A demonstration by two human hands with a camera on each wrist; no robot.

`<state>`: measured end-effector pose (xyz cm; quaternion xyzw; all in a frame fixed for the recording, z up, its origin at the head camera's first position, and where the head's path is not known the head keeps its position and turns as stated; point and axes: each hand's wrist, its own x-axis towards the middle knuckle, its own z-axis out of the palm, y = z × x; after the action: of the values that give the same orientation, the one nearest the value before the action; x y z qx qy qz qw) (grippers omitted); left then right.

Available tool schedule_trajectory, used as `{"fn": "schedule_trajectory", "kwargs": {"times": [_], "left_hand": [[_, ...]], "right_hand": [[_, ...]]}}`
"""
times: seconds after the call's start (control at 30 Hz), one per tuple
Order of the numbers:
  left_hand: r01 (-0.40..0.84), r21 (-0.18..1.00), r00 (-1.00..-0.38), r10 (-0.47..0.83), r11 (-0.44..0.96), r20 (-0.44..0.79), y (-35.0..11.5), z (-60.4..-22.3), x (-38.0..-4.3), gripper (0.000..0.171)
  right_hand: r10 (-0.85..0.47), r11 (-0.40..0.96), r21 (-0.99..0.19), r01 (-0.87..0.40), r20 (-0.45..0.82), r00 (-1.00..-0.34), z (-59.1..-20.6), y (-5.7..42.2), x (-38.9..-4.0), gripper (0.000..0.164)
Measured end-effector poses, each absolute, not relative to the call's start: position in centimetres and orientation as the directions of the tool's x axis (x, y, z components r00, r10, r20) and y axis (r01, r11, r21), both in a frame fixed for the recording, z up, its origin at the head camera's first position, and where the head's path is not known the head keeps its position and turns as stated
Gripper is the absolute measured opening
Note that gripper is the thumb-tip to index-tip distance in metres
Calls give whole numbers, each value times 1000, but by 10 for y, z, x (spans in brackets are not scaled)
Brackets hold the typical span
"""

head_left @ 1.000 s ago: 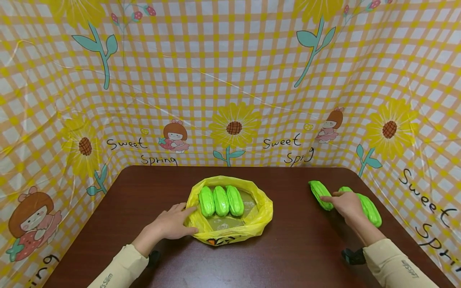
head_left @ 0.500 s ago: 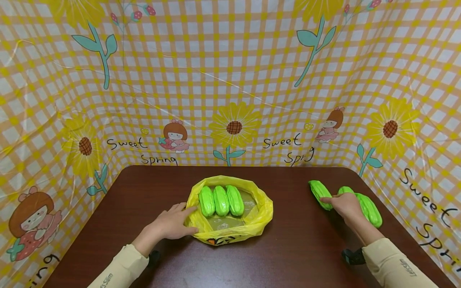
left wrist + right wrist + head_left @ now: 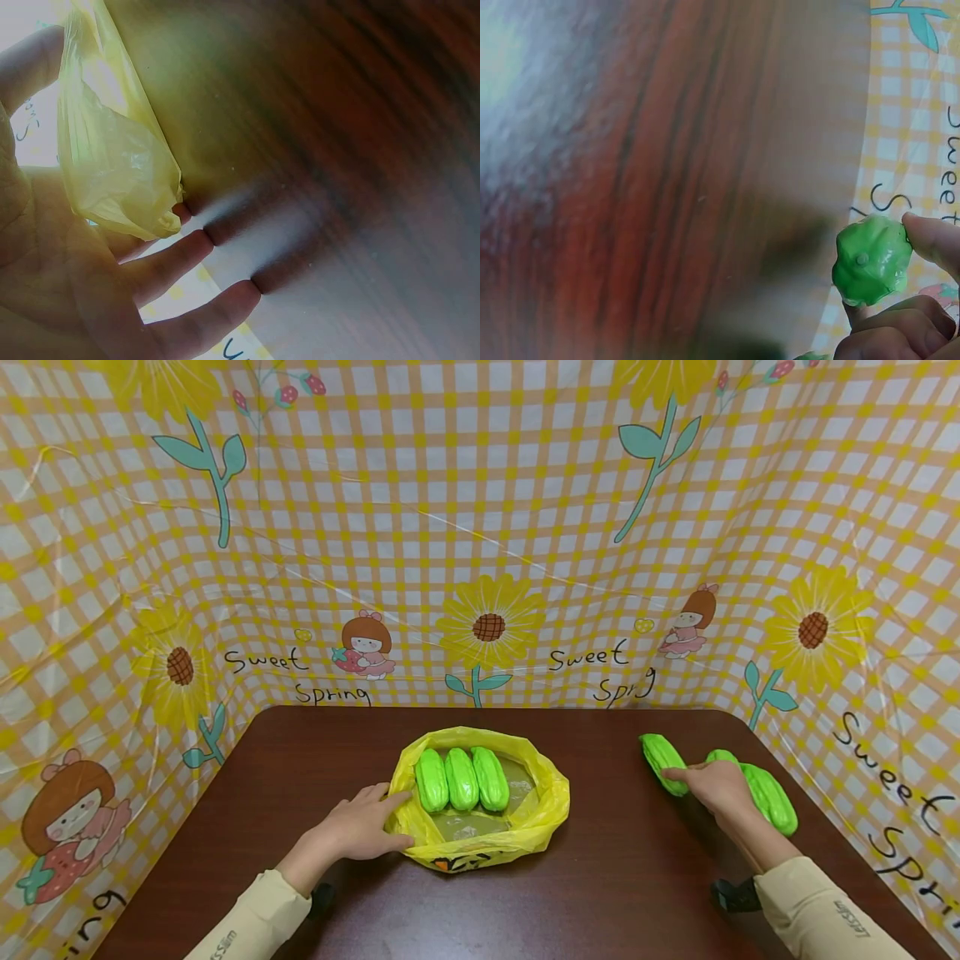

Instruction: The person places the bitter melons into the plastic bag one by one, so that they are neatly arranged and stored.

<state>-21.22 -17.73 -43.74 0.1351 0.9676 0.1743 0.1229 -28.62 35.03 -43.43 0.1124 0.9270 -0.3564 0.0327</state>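
Observation:
At the middle of the table stands a yellow plastic bag [image 3: 553, 802], its rim rolled wide, with 3 ribbed green cucumber-shaped vegetables [image 3: 462, 779] side by side within. My left hand [image 3: 358, 825] rests against the bag's left side, fingers spread and fairly straight; in the left wrist view the fingertips touch the table and bag plastic [image 3: 120, 157] lies against the palm side. Between thumb and index finger, my right hand [image 3: 720, 789] pinches another green cucumber-shaped vegetable [image 3: 660, 758]. Its knobbed end shows in the right wrist view, slightly raised above the tabletop.
More of these green vegetables [image 3: 772, 802] lie at the table's right side, partly hidden behind the right hand. The dark brown table [image 3: 585, 893] is bounded at the back and sides by a checked sunflower cloth [image 3: 487, 527].
The pinched green vegetable has shifted slightly to the left and up along with the right hand's fingertips. The left hand and the bag look unmoved.

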Motion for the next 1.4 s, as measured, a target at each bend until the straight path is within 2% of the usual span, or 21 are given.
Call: {"fn": "schedule_trajectory", "kwargs": {"times": [0.1,0.2,0.33,1.4], "left_hand": [[219,370,-934,304,903,-189,-177,-437,-212,75],[220,366,-934,303,904,-187,-177,-437,-212,75],[221,367,-935,303,904,-183,-177,-438,-211,74],[225,358,-934,305,906,-186,-176,-437,-211,75]], "right_hand": [[168,720,-659,215,-135,-976,-432,346,-286,46],[146,734,-650,197,-132,-980,-425,340,-283,68],[104,758,-632,165,-131,-986,-412,328,-278,80],[-49,750,-660,42,-120,-992,-375,247,-268,65]]}}
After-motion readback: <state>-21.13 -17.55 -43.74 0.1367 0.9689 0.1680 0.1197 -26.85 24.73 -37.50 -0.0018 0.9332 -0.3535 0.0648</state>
